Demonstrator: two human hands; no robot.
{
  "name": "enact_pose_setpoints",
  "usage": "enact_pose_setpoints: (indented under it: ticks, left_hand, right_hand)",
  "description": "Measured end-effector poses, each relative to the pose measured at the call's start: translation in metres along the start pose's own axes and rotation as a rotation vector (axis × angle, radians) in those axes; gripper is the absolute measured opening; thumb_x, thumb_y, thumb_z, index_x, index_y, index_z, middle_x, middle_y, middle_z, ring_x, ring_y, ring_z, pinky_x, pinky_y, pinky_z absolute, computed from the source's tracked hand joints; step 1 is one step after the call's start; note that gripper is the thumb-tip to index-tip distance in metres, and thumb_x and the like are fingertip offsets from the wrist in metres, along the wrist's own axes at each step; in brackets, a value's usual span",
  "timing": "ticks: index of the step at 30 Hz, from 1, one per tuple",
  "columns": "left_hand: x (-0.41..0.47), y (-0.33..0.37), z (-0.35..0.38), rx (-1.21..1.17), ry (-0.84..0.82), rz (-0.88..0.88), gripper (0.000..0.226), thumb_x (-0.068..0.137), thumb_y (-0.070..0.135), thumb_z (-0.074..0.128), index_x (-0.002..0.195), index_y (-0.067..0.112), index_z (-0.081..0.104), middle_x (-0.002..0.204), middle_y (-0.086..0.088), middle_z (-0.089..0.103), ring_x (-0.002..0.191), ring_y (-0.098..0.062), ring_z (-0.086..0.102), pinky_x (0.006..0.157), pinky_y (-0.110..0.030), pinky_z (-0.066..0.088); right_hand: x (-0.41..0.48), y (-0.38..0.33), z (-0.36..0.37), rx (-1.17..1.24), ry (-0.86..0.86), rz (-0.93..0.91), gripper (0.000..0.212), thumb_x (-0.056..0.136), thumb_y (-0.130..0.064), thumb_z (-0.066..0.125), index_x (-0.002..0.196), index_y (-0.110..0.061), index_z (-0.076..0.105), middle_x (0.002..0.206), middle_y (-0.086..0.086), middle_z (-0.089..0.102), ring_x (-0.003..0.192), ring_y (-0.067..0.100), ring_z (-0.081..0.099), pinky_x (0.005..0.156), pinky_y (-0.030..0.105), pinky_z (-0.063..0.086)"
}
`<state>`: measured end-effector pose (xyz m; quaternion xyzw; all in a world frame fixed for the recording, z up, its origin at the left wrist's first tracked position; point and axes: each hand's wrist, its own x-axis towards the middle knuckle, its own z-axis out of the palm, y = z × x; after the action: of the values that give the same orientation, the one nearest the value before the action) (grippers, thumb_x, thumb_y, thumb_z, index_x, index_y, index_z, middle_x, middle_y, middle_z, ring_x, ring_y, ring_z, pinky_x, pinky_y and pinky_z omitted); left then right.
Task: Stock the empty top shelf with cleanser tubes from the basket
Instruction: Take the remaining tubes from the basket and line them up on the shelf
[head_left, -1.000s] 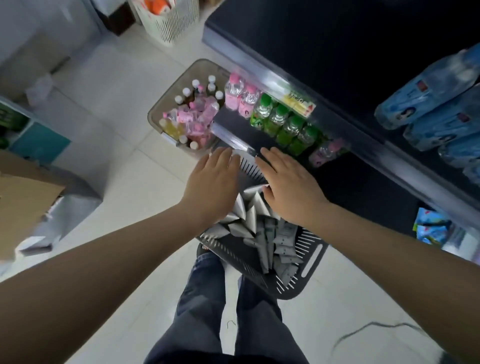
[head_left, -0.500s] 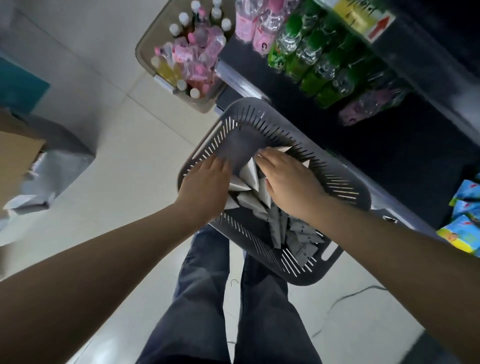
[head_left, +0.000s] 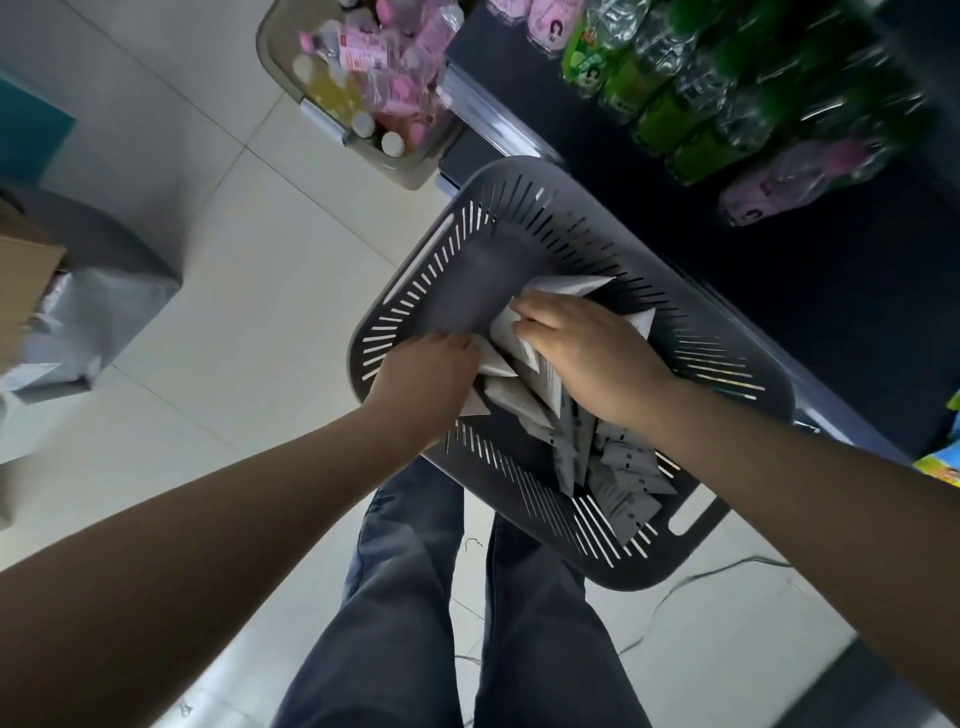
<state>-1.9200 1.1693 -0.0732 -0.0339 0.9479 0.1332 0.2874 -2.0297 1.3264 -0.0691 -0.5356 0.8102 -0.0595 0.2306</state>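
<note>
Pale floor tiles and a dark shelf unit stocked with green bottles framed a slotted grey basket, where a person in jeans reached down with both arms. The tubes lay heaped in the basket's near half: flat, white, matte-looking, with crimped tails fanned upward like wedges and small dark print near the caps. The right hand sat on top of the heap, its fingers curled round the upturned ends of several tubes. The left hand pressed in at the pile's edge, but its fingers were tucked beneath it, so whether it held anything could not be told. The step appeared to be gathering a first handful. None looked lifted yet, and the top shelf was out of view. Next would likely come a firm bunching grip, since the smooth, tapered tubes could slide apart, then a lift clear of the rim. A clear bin of pink bottles stood on the tiles just beyond.
</note>
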Motion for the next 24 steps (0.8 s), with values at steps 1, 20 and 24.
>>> enact_pose_setpoints:
  ticks: [1, 20, 24]
  left_hand:
    - [0.001, 0.001, 0.000, 0.011, -0.005, 0.002, 0.039, 0.085, 0.006, 0.052, 0.122, 0.018, 0.055, 0.126, 0.001, 0.056, 0.109, -0.024, 0.057, 0.085, -0.036, 0.050]
    - [0.002, -0.003, 0.001, 0.026, -0.021, 0.039, 0.041, 0.084, 0.005, 0.054, 0.123, 0.017, 0.053, 0.121, 0.001, 0.056, 0.104, -0.025, 0.059, 0.077, -0.038, 0.052]
    - [-0.001, -0.005, 0.001, 0.041, -0.030, 0.043, 0.043, 0.083, 0.004, 0.055, 0.123, 0.018, 0.053, 0.120, 0.002, 0.056, 0.100, -0.026, 0.061, 0.073, -0.038, 0.051]
  right_hand:
    - [0.002, 0.002, 0.000, 0.002, 0.001, -0.013, 0.041, 0.068, 0.014, 0.070, 0.107, 0.002, 0.066, 0.127, 0.019, 0.060, 0.119, 0.035, 0.057, 0.092, 0.046, 0.050]
    - [0.015, -0.014, 0.007, 0.126, 0.150, 0.138, 0.049, 0.075, 0.004, 0.072, 0.122, 0.007, 0.055, 0.119, 0.022, 0.061, 0.097, 0.036, 0.066, 0.069, 0.040, 0.058]
    - [0.015, -0.021, 0.015, 0.134, 0.142, 0.210, 0.054, 0.074, 0.009, 0.070, 0.125, 0.005, 0.055, 0.115, 0.019, 0.066, 0.084, 0.034, 0.070, 0.059, 0.035, 0.055]
